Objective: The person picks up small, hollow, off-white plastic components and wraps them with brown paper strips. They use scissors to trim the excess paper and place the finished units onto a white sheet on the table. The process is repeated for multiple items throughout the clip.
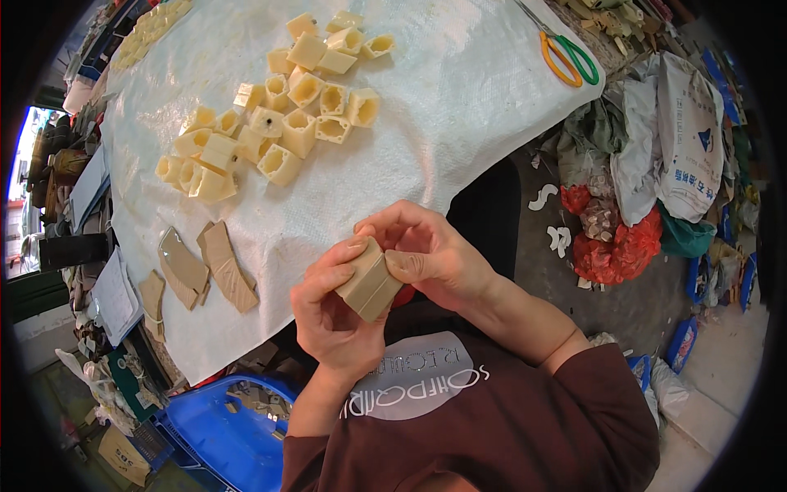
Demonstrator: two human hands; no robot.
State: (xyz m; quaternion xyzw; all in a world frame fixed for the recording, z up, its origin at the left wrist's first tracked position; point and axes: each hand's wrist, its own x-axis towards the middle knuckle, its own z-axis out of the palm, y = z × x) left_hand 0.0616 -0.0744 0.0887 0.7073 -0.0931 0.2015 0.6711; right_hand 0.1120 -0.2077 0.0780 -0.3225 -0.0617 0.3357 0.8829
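Note:
A tan-covered blocky shoe heel [370, 283] is held up between my hands, in front of my chest, with a seam line running along its face. My left hand [332, 307] wraps round its left side, thumb and fingers pressed on it. From the right, my right hand [434, 256] pinches it, the thumb on the face and the fingertips partly hidden behind. Several cream hollow heel blocks [298, 131] lie in a cluster on the white sheet [443, 98] beyond my hands. Curved tan cut pieces [225, 266] lie to the left, some stacked.
Scissors [566, 59] with orange and green handles lie at the sheet's far right. A blue plastic basket [221, 430] with scraps stands below left. Red bags [619, 246] and white sacks [691, 135] sit on the floor at right. More cream pieces [152, 33] lie far left.

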